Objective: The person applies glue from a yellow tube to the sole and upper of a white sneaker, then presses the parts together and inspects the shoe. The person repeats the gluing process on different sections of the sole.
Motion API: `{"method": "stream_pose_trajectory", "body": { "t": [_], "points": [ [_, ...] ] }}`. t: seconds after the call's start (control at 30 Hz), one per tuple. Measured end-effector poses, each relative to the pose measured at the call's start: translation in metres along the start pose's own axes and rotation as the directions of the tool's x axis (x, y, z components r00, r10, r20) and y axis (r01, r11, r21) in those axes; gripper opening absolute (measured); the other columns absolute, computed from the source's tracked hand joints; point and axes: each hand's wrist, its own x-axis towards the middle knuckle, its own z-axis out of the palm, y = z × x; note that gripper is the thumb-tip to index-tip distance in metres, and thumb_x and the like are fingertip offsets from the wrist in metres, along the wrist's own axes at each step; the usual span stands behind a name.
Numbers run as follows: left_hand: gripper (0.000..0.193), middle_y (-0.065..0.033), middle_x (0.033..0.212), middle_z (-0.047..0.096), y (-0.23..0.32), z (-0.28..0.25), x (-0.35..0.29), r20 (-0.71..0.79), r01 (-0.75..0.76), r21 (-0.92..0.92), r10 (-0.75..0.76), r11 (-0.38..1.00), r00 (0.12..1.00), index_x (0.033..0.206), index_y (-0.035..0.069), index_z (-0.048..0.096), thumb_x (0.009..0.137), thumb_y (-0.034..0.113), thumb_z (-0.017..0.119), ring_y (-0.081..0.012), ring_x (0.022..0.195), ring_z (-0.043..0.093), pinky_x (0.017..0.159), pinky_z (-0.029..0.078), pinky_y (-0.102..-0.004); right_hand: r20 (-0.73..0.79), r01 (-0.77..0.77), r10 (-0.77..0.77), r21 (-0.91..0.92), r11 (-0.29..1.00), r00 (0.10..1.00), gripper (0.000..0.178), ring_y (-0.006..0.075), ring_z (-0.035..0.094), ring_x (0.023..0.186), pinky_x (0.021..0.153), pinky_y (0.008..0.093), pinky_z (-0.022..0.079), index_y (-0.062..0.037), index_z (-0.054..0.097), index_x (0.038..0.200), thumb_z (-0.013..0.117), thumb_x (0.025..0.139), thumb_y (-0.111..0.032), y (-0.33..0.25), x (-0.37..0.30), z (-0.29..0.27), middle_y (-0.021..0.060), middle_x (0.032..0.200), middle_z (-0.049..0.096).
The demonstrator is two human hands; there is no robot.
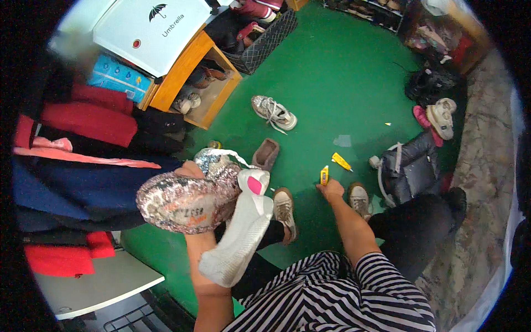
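My left hand [191,169] is closed around a glittery silver-pink shoe [174,206], turned so that its worn, bare underside shows. Beside it, a white rubber sole [239,241] with a pink patch stands apart from most of the upper; whether they still join is hidden. A white lace [235,156] hangs over the far side. Pinched in my right hand [332,189] is a small yellow tube [324,175], held low over the floor. Another yellow tube [342,161] lies just beyond it.
On the green floor [332,83] rest a silver sneaker [275,114] and a brown insole-like piece [266,154]. A wooden shoe cabinet [182,83] and a black basket [265,41] stand far left. At right are a black padded bag or jacket [409,169] and white shoes [441,119].
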Motion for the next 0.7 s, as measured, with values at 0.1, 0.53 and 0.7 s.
{"method": "stream_pose_trajectory", "body": {
  "t": [0.1, 0.53, 0.7],
  "points": [
    [0.026, -0.0077, 0.096, 0.064, 0.003, 0.000, 0.015, 0.028, -0.006, 0.048, 0.004, 0.999, 1.000, 0.101, 0.005, 0.061, 0.089, 0.028, 0.061, -0.0209, 0.090, 0.062, 0.080, 0.051, -0.0335, 0.043, -0.048, 0.050, -0.048, 0.998, 0.998, 0.060, 0.0311, 0.068, 0.099, 0.082, 0.0430, 0.054, -0.0081, 0.061, 0.114, 0.077, 0.075, -0.051, -0.010, 0.013, 0.010, 0.0135, 0.107, 0.070],
    [0.024, -0.0080, 0.096, 0.064, 0.011, 0.048, 0.038, 0.139, -0.137, -0.092, 0.149, 0.986, 0.979, 0.099, 0.005, 0.061, 0.091, 0.027, 0.057, -0.0209, 0.089, 0.062, 0.080, 0.051, -0.0338, -0.318, 0.193, -0.144, 0.130, 0.973, 0.937, 0.027, 0.0448, 0.065, 0.083, 0.071, 0.0537, 0.051, -0.0050, 0.058, 0.103, 0.054, 0.091, -0.029, 0.002, 0.009, 0.005, 0.0241, 0.088, 0.067],
    [0.031, -0.0112, 0.104, 0.063, -0.005, 0.060, 0.043, 0.097, 0.035, -0.337, -0.003, 0.941, 0.995, 0.107, 0.001, 0.058, 0.093, 0.027, 0.050, -0.0224, 0.094, 0.060, 0.083, 0.050, -0.0354, -0.688, 0.605, -0.242, 0.351, 0.714, 0.684, 0.019, 0.0243, 0.062, 0.058, 0.054, 0.0383, 0.048, -0.0056, 0.056, 0.105, 0.045, 0.094, -0.016, -0.040, 0.003, -0.075, 0.0131, 0.073, 0.064]
  ]
}}
